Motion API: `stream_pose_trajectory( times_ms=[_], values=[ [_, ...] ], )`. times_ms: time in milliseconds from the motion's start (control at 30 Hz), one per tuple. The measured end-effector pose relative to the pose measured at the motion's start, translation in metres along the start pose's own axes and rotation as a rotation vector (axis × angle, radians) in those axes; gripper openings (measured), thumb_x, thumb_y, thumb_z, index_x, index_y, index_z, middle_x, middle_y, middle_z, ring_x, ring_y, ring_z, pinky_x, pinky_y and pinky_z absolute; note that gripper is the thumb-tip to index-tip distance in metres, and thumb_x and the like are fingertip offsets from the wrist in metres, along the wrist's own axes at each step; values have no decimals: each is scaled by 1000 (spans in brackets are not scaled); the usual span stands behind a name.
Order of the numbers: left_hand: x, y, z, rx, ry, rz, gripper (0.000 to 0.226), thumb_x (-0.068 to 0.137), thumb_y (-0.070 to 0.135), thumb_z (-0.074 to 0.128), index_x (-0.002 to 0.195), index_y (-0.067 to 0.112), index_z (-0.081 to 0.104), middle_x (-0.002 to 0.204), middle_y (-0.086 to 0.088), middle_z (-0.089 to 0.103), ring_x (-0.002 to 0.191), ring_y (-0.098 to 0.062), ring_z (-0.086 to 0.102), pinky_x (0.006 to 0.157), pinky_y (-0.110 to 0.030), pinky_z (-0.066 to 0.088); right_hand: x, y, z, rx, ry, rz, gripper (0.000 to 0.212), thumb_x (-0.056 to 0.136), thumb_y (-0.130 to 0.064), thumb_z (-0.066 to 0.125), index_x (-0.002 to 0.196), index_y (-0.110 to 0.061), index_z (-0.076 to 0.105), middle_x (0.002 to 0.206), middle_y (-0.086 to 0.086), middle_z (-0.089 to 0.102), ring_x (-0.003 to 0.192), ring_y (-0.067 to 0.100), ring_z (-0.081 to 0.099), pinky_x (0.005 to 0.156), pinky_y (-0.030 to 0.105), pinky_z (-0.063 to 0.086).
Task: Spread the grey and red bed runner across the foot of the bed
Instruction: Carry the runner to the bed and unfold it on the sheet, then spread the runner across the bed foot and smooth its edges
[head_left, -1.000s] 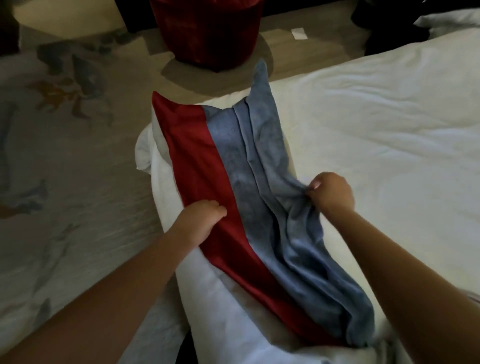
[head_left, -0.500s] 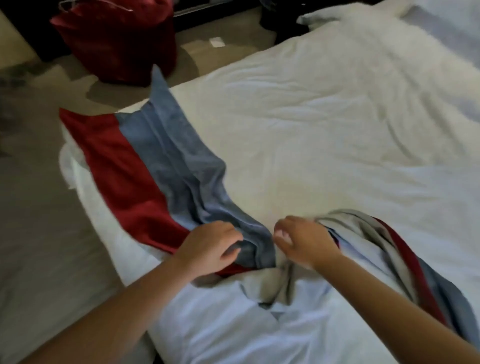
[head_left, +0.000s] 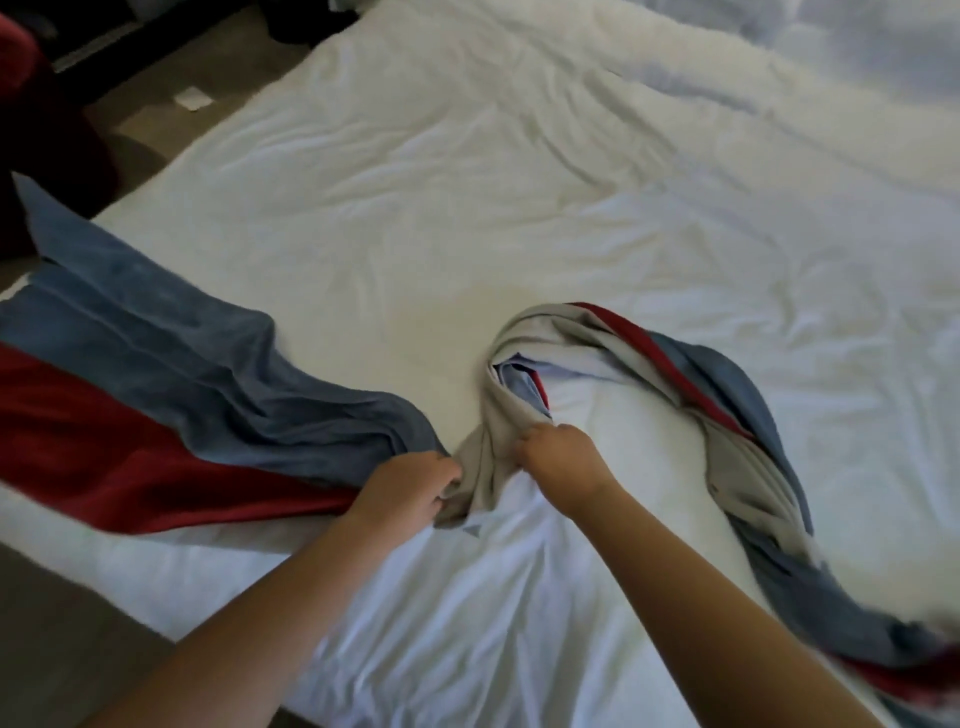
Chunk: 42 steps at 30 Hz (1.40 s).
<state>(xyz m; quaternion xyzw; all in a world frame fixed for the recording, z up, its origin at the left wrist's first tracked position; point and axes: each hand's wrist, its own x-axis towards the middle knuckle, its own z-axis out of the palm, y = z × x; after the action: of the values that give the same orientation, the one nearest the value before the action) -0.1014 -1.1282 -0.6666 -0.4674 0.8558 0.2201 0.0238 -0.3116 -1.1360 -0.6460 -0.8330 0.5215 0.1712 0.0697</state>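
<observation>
Both hands have fingers curled into the bed runner (head_left: 208, 395). Left hand (head_left: 405, 486) grips the bunched end of the flat grey-and-red stretch. Right hand (head_left: 563, 462) pinches the twisted pale underside just beside it. The rest loops rightward, crumpled, on the white bed (head_left: 467, 208), along its near edge.

The bed runner (head_left: 208, 415) is cut off by the edge at 9 o'clock and, blurred, at 4 o'clock. The fingertips of the left hand (head_left: 405, 488) and right hand (head_left: 563, 462) are hidden in its folds. A red object (head_left: 21, 78) at 10 o'clock is cropped and cannot be identified.
</observation>
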Motion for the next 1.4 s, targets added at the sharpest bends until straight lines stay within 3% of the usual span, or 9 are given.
stream_pose_trajectory(
  times_ms=[167, 300, 433, 533, 733, 933, 1167, 1300, 1400],
  values=[
    [-28, 5, -4, 0, 32, 118, 18, 80, 5, 62, 96, 12, 69, 88, -4, 66, 78, -25, 64, 63, -32, 51, -57, -8, 8, 65, -4, 66, 23, 82, -2, 54, 97, -16, 65, 99, 1, 63, 89, 21, 60, 69, 29, 38],
    [-44, 8, 7, 95, -70, 278, 19, 62, 5, 77, 76, 14, 69, 70, 1, 64, 61, -16, 64, 47, -24, 49, -98, -40, 31, 128, -13, 119, 32, 28, -25, 89, 48, -27, 64, 49, -9, 58, 42, 8, 57, 39, 15, 43],
    [-31, 11, 11, 85, -199, 208, 24, 81, 46, 53, 81, 22, 55, 80, 10, 53, 73, -11, 54, 58, -25, 41, -110, -59, 56, 268, -175, 243, 18, 84, -12, 56, 99, -16, 65, 100, 4, 65, 93, 25, 62, 75, 32, 47],
    [-2, 24, 6, 4, -18, 134, 38, 77, 64, 41, 83, 29, 54, 77, 11, 52, 69, -10, 53, 57, -28, 44, -106, -48, 57, 314, -62, 251, 24, 85, -12, 48, 102, -18, 64, 103, 3, 64, 96, 29, 60, 72, 31, 41],
    [70, 76, 3, -207, 213, -181, 61, 84, 59, 54, 121, 11, 51, 115, -12, 58, 101, -30, 59, 78, -39, 51, -101, 0, 36, 213, 144, 321, 18, 78, -11, 53, 94, -16, 61, 91, 5, 60, 86, 29, 57, 57, 32, 29],
    [106, 131, 18, -187, 278, -212, 53, 80, 26, 71, 124, 9, 47, 118, -14, 54, 104, -32, 56, 77, -38, 46, -141, 83, 62, 132, 176, 630, 22, 82, -1, 51, 99, -16, 57, 99, 4, 56, 93, 26, 55, 61, 32, 35],
    [99, 141, 48, -33, 171, 27, 35, 80, 3, 60, 115, 7, 65, 108, -13, 67, 100, -32, 60, 86, -36, 46, -217, 162, 128, 228, 60, 990, 16, 93, -14, 49, 109, -15, 50, 102, 6, 60, 88, 28, 59, 60, 33, 36],
    [93, 162, 59, 214, -77, 165, 25, 81, 10, 59, 104, 11, 69, 104, -6, 66, 97, -24, 60, 84, -32, 47, -233, 175, 151, 376, 25, 846, 18, 96, -17, 38, 105, -16, 53, 98, 8, 64, 83, 30, 62, 64, 35, 45],
    [94, 204, 61, 368, -91, 336, 12, 75, 17, 66, 67, 14, 59, 70, -3, 60, 66, -22, 57, 54, -29, 44, -241, 177, 156, 375, 44, 688, 17, 98, -23, 38, 105, -17, 52, 98, 8, 64, 81, 30, 61, 69, 37, 50]
  ],
)
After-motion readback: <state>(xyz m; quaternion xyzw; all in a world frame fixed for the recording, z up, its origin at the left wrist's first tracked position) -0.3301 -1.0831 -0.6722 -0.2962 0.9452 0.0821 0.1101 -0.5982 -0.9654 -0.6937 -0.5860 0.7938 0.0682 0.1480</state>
